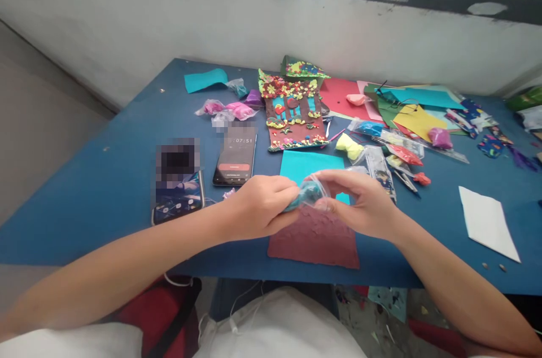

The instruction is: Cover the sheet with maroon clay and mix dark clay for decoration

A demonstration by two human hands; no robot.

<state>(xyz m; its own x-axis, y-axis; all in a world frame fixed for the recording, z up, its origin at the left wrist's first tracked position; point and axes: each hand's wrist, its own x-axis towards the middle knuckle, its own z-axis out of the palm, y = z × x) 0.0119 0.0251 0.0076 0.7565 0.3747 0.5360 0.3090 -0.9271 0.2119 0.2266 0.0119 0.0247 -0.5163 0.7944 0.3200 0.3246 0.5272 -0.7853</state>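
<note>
A small clear bag of teal clay [311,191] is held between my two hands, above a card whose upper part is turquoise [311,161] and whose lower part is covered in brownish-red clay [313,239]. My left hand [266,205] has its fingers closed round the bag's left end. On the other side, my right hand [359,200] pinches the bag's edge between thumb and fingers. Behind the card lies a decorated clay panel [292,112] with flowers and turquoise strips.
Two phones [235,157] [178,194] lie left of the card. Bagged pink clay [241,110] is behind them. Coloured paper [417,121], yellow clay [349,146] and other packets spread to the right, with a white sheet [489,222] near the right edge.
</note>
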